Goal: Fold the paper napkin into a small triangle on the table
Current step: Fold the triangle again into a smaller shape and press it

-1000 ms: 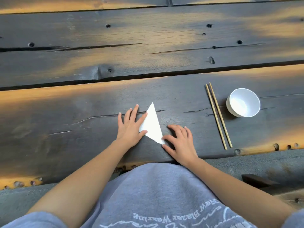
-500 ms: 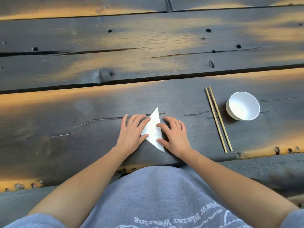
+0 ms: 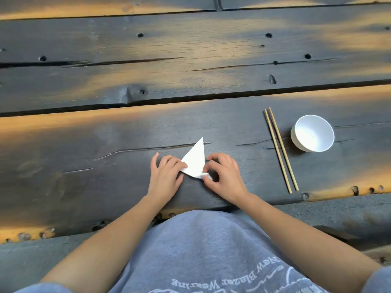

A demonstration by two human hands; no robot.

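A white paper napkin (image 3: 195, 159), folded into a narrow triangle, lies on the dark wooden table (image 3: 105, 144) with its tip pointing away from me. My left hand (image 3: 166, 176) rests flat on the napkin's left corner, fingertips pressing it down. My right hand (image 3: 224, 176) pinches the napkin's near corner between thumb and fingers; that corner is curled up off the table.
Two wooden chopsticks (image 3: 280, 149) lie side by side to the right of the napkin. A white bowl (image 3: 313, 133) stands just beyond them on the right. The table's near edge runs just below my wrists, with my grey shirt (image 3: 201, 250) under it.
My right hand moved from beside the napkin onto its right side, then curled its fingers and lifted the near corner. My left hand drew its fingers in and stayed on the left corner.
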